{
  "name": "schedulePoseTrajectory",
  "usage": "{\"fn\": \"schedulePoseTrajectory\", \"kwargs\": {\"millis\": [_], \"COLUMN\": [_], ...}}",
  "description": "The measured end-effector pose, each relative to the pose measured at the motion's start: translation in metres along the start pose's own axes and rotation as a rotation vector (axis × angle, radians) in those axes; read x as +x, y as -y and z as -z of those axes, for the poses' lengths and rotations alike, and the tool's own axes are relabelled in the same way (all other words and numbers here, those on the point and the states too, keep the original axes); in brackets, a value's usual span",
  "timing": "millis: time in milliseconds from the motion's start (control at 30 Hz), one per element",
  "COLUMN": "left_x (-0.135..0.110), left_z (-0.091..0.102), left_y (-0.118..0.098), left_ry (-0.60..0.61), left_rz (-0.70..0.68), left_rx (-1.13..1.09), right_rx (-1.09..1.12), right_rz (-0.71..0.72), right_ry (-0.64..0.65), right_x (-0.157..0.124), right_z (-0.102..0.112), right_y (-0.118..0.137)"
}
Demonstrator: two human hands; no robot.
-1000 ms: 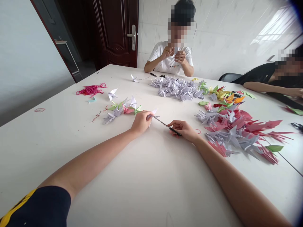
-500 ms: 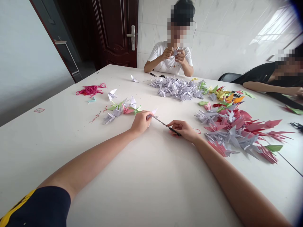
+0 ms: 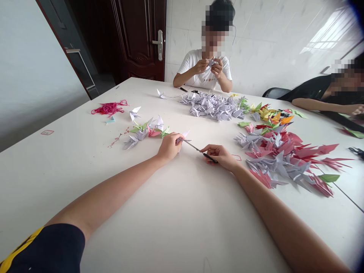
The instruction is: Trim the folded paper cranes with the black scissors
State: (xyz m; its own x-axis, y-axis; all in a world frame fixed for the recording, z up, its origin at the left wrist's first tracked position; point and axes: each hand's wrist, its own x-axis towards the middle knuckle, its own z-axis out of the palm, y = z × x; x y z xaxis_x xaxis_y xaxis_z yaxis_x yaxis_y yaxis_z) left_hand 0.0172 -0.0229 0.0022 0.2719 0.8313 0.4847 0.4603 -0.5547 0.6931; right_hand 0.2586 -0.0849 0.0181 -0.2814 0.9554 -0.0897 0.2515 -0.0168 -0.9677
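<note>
My left hand (image 3: 170, 146) is closed on a white paper crane (image 3: 184, 135), whose tips poke out past the fingers. In my right hand (image 3: 220, 155) is a slim tool with black handles and a thin metal shaft, looking like scissors (image 3: 209, 157). Their metal end reaches the crane at my left fingertips; the exact contact is hidden. Just beyond my left hand lies a small group of white, green and pink paper cranes (image 3: 150, 129). A larger heap of pink and white cranes (image 3: 284, 151) spreads to the right of my right hand.
A pile of white cranes (image 3: 213, 106) lies at the back of the white table (image 3: 159, 212). Pink string (image 3: 109, 108) is bunched at the left. Across the table a person (image 3: 206, 72) holds a small paper piece; another person's arm (image 3: 321, 105) rests at the right.
</note>
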Motion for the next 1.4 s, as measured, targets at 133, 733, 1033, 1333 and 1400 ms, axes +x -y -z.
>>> {"fn": "schedulePoseTrajectory", "kwargs": {"millis": [133, 733, 1033, 1333, 1400], "left_x": [0.0002, 0.0, 0.0002, 0.0001, 0.0001], "left_z": [-0.0007, 0.0009, 0.0004, -0.0004, -0.0005], "left_y": [0.0007, -0.0015, 0.0009, 0.0017, 0.0023], "left_ry": [-0.005, 0.011, 0.02, 0.013, 0.011], "left_rz": [-0.003, 0.015, 0.012, 0.0, -0.006], "left_rx": [-0.004, -0.008, -0.002, 0.001, 0.006], "right_rx": [0.002, -0.006, -0.002, 0.005, 0.003], "right_rz": [0.003, 0.012, 0.012, 0.011, 0.01], "right_ry": [0.003, 0.01, 0.015, 0.014, 0.011], "right_x": [0.0001, 0.0012, 0.0019, 0.0014, 0.0009], "right_z": [0.0004, 0.0019, 0.0033, 0.0029, 0.0024], "right_y": [-0.0006, -0.0048, -0.0074, -0.0061, -0.0049]}}
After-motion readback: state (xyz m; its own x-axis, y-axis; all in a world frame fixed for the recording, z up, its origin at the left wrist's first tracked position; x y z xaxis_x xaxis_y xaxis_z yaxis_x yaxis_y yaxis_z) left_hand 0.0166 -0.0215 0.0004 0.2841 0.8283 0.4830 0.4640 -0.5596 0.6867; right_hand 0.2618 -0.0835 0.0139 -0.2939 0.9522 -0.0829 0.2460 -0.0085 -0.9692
